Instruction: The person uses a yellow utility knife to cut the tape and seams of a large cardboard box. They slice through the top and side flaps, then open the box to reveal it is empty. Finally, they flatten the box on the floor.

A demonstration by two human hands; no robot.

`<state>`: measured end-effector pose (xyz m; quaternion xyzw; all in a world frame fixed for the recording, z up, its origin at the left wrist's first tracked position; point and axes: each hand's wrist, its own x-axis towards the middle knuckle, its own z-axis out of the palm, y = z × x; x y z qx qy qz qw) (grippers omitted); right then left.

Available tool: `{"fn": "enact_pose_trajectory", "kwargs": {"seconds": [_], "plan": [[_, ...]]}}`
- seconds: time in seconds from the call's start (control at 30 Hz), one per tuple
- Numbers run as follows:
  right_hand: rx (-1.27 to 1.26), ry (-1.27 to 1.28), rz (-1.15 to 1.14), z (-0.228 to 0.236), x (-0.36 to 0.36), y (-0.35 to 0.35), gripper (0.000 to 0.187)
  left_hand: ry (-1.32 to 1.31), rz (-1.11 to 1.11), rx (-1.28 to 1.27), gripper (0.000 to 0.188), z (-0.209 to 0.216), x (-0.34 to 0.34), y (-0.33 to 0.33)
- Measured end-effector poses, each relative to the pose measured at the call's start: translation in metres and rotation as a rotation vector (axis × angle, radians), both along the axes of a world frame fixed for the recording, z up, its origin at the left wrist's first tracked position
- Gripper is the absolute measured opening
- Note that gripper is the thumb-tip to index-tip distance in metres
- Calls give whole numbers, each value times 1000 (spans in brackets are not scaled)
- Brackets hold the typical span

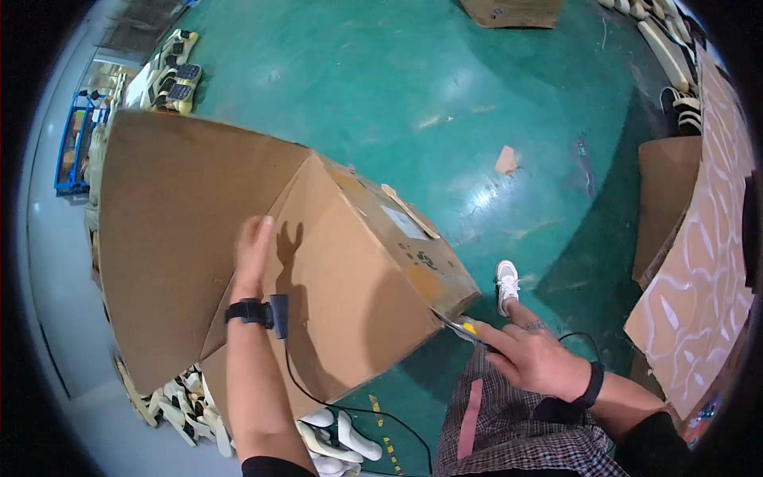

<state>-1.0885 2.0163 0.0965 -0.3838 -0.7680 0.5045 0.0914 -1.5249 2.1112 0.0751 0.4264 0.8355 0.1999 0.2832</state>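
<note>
A large brown cardboard box stands tilted in front of me, with a wide flap folded out to the left. My left hand, somewhat blurred, is open over the crease between flap and box, its fingers stretched out. I cannot tell whether it touches the cardboard. In my closed right hand is a utility knife with a yellow part. Its tip meets the box's lower right corner; the blade's end is hard to make out. Tape and a white label show on the box's right side.
White shoe soles lie in a heap below the box, and more footwear lines the upper left. A patterned sheet and cardboard stand at the right. A black cable runs from my left wrist. A cardboard scrap lies on the green floor.
</note>
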Motion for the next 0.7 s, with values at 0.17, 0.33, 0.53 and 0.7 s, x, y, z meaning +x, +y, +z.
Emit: {"fn": "enact_pose_trajectory", "kwargs": {"seconds": [0.17,0.33,0.53,0.7], "plan": [[152,-116,60,-4,-23,-18,58,-104,-119,-259,77,-73,-9,-24],[233,-91,-78,-15,-33,-33,60,92,-245,-205,67,-11,4,-1],[173,-48,-15,-19,-38,-20,53,193,-75,43,49,92,20,-56],[202,102,-17,-55,-67,26,53,331,-92,328,30,178,63,-82]]}}
